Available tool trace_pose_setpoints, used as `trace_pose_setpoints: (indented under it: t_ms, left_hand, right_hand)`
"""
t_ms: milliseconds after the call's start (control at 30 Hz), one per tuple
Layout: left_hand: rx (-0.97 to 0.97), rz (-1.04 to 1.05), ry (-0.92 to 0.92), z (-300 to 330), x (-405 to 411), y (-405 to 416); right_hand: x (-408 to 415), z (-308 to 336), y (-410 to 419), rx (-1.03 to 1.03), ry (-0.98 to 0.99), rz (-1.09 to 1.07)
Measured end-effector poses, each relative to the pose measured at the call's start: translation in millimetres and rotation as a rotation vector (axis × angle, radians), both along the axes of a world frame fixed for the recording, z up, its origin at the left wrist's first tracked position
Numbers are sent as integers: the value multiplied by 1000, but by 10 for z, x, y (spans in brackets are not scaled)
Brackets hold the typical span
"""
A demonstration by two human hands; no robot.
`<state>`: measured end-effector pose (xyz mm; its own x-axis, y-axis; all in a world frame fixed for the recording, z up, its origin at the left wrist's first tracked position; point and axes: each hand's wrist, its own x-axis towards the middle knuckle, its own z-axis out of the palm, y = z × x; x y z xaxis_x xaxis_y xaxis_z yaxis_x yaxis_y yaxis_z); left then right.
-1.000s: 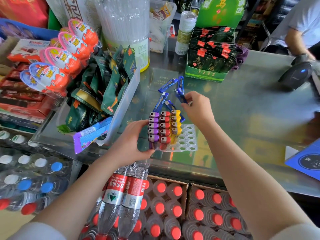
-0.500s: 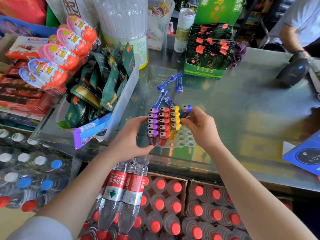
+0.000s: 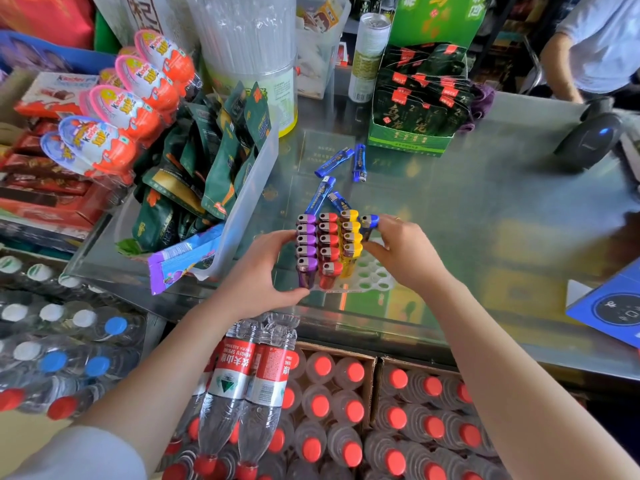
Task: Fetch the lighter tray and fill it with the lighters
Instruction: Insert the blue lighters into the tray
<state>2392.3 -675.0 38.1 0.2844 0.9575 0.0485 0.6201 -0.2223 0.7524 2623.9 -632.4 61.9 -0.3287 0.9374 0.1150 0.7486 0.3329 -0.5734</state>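
My left hand (image 3: 263, 271) grips the white perforated plastic tray (image 3: 372, 277) of lighters at the counter's near edge; my right hand (image 3: 401, 252) pinches a glossy blue lighter (image 3: 369, 225) into it.

The white plastic lighter tray (image 3: 372, 278) held five purple-capped lighters (image 3: 307, 241), five red (image 3: 328, 241), four yellow (image 3: 351, 233); four blue lighters (image 3: 333, 162) lay loose at centre frame.

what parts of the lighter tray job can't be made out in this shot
- Head view: the bottom of the blue lighter is hidden by the right hand, so whether it sits in a slot is unclear.
- The left edge of the white plastic lighter tray is covered by the left hand and the standing lighters.
- Print on the four loose blue lighters on the glass counter is too small to read.
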Motion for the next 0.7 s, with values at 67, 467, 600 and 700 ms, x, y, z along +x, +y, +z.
trace_pose_setpoints:
  t_ms: [67, 467, 600, 700]
  left_hand:
    - [-11, -4, -4, 10, -5, -6]
    - [7, 3, -28, -95, -44, 42]
    - [23, 11, -22, -76, -45, 21]
    - [21, 10, -18, -59, -42, 14]
  right_hand:
    - [46, 5, 65, -19, -30, 84]
    - [-225, 90, 469, -214, 3, -218]
    - [-203, 171, 513, -275, -71, -158]
    - [-172, 147, 506, -297, -122, -140]
